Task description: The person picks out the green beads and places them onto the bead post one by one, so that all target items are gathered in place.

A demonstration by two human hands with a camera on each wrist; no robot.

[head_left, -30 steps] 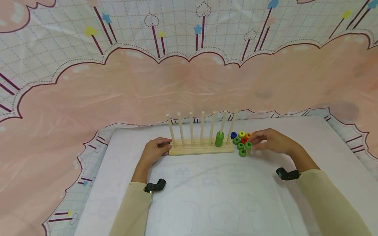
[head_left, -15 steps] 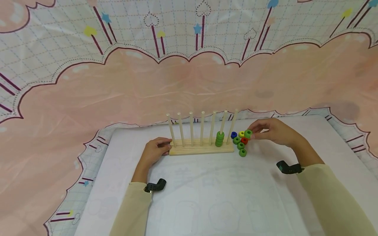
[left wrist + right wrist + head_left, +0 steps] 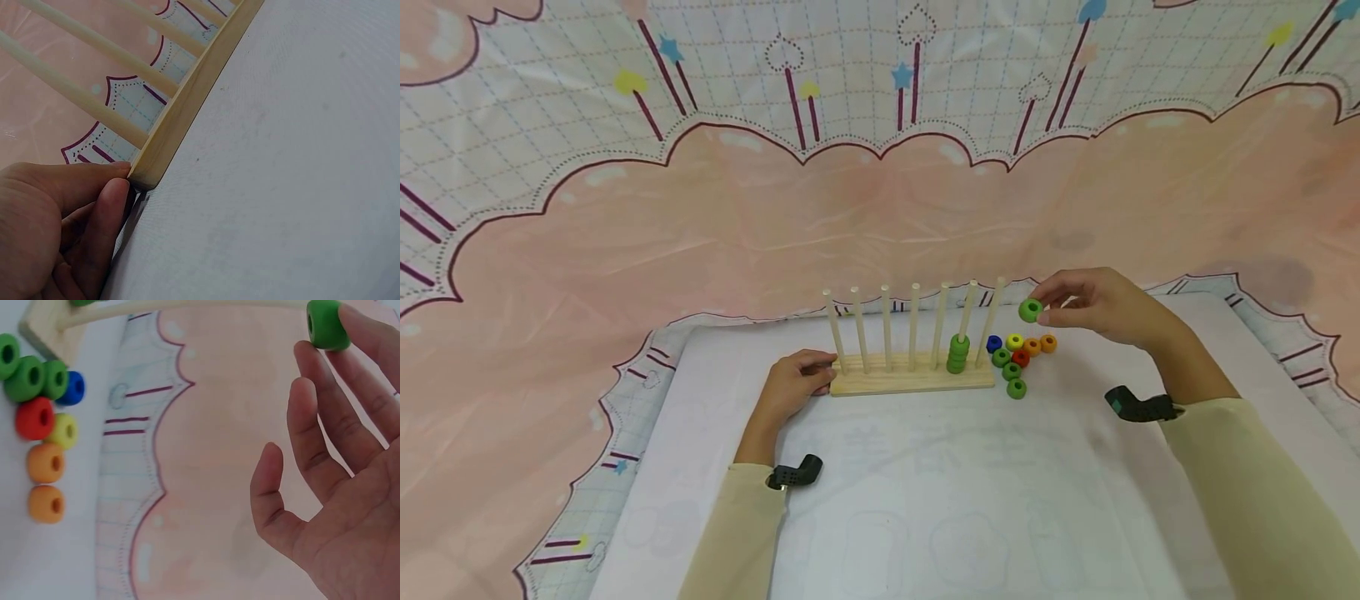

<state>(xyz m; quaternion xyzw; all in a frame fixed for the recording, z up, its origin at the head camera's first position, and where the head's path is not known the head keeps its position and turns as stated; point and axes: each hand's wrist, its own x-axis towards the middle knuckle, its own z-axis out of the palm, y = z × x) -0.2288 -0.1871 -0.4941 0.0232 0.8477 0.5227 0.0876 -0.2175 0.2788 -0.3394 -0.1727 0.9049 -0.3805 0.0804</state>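
A wooden peg rack (image 3: 912,384) has a row of upright pegs on a long base. A stack of green beads (image 3: 957,356) sits on the second peg from the right; the other pegs are bare. My left hand (image 3: 786,386) pinches the left end of the base, with thumb and forefinger at its corner (image 3: 147,169) in the left wrist view. To the right of the pegs, raised above the table, my right hand (image 3: 1103,308) pinches a green bead (image 3: 331,328) between thumb and fingertips. Its other fingers are loosely spread.
Loose beads lie right of the rack: several green ones, including the nearest green bead (image 3: 1016,394), a red bead (image 3: 1018,362), a yellow bead (image 3: 1011,347), a blue bead (image 3: 994,344) and two orange, including the outer orange bead (image 3: 42,505). A patterned cloth (image 3: 880,208) hangs behind the white table (image 3: 910,483).
My right hand has lifted the green bead from among the loose beads, up and away from me, uncovering the orange ones. The left hand and the rack stay where they were.
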